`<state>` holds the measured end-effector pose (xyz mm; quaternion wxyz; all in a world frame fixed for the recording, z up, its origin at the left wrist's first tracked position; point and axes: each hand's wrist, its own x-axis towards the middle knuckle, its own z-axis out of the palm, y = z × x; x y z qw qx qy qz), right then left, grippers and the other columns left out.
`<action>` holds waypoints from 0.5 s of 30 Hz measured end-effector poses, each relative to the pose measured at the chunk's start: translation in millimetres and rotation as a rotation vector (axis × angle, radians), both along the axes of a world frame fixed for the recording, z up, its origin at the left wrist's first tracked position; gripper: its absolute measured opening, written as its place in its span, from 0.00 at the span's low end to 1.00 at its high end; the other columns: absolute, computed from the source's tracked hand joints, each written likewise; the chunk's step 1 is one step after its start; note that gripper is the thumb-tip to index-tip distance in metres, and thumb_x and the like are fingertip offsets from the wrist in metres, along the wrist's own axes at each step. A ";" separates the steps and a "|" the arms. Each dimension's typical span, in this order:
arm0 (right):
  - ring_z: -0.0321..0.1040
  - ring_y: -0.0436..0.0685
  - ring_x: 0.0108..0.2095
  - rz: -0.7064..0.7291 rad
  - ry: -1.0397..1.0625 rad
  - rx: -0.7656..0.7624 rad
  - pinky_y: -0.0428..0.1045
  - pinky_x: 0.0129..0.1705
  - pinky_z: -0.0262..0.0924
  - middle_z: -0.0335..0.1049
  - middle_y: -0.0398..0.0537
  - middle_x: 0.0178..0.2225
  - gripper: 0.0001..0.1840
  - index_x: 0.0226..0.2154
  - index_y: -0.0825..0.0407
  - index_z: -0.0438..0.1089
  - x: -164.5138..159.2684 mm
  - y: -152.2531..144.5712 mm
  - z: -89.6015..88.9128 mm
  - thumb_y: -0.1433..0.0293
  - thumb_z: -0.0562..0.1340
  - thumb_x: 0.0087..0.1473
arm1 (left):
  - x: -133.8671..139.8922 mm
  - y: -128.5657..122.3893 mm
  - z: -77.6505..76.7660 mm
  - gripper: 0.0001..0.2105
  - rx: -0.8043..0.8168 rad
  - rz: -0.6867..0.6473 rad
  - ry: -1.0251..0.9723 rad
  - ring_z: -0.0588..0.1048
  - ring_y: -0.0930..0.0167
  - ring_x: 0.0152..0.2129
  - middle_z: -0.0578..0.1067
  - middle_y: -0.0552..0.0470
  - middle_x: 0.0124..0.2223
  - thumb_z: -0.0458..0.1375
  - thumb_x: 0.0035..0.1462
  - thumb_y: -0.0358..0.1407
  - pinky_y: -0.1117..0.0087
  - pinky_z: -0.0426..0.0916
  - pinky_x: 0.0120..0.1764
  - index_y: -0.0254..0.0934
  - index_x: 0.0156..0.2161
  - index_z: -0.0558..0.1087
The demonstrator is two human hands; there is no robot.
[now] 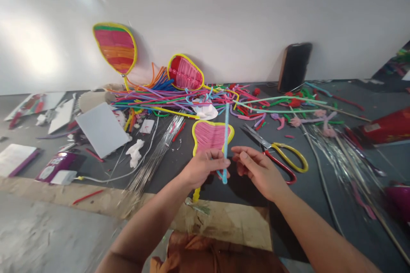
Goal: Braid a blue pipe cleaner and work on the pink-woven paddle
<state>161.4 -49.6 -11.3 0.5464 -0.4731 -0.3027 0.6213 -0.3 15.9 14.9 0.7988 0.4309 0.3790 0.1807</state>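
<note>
My left hand (208,167) pinches a light blue pipe cleaner (226,136) near its bent lower end, and the long part stands upright. Just right of it is my right hand (256,168), its fingers loosely curled and apart, with nothing visible in them. Behind the pipe cleaner a pink wound panel with a yellow fuzzy edge (209,134) lies on the dark table, partly hidden by my left hand. Scissors with one yellow and one red handle (272,147) lie beyond my right hand.
A heap of coloured pipe cleaners (153,99) lies along the wall. Two yellow-edged fan shapes, one striped (117,47) and one pink (187,72), lean there. A phone (294,67) stands upright at right. Silvery wire bundles (156,158) and a white card (101,130) lie left.
</note>
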 end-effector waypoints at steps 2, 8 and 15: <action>0.60 0.45 0.21 0.036 0.146 -0.055 0.42 0.23 0.58 0.68 0.40 0.25 0.16 0.38 0.50 0.74 -0.5 1.0 0.5 0.59 0.68 0.48 | 1.0 -3.3 -2.0 0.19 -0.026 -0.143 0.019 0.71 0.75 0.16 0.74 0.51 0.20 0.69 0.39 0.45 0.76 0.64 0.21 0.32 0.23 0.68; 0.61 0.41 0.20 -0.143 0.426 -0.109 0.37 0.21 0.62 0.70 0.39 0.25 0.12 0.26 0.52 0.71 8.8 6.5 9.2 0.67 0.73 0.41 | 5.7 -7.3 -3.1 0.24 -0.153 0.015 -0.113 0.77 0.70 0.22 0.76 0.51 0.23 0.63 0.47 0.52 0.73 0.70 0.25 0.34 0.41 0.70; 0.66 0.40 0.23 -0.309 0.469 -0.049 0.34 0.26 0.68 0.71 0.36 0.27 0.16 0.27 0.51 0.69 23.9 12.9 9.5 0.68 0.75 0.37 | 5.9 -10.2 -3.0 0.19 -0.219 0.032 -0.160 0.79 0.67 0.31 0.80 0.41 0.34 0.64 0.50 0.45 0.70 0.72 0.34 0.29 0.39 0.74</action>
